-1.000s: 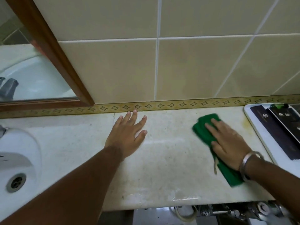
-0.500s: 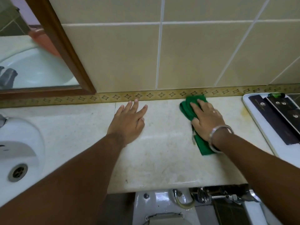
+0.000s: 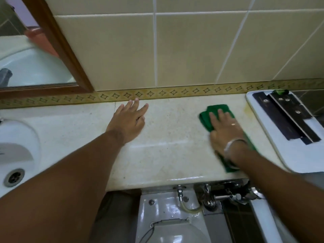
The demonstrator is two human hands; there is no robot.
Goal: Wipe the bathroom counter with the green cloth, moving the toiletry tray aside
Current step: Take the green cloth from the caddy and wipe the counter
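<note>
The person leans over the pale, speckled stone bench with both arms stretched out. The left hand lies flat on the bare stone near the patterned yellow tile border, fingers spread wide and holding nothing. The right hand, a silver bangle on its wrist, presses palm-down on the folded green cloth, fingers extended over it rather than curled; the cloth shows beyond the fingertips and again under the wrist, close to the bench's front edge. Just right of the cloth sits the white rectangular toiletry tray at the far right end of the bench, carrying several dark flat packets. At the left end is the white basin with its metal drain, below a wood-framed mirror.
</note>
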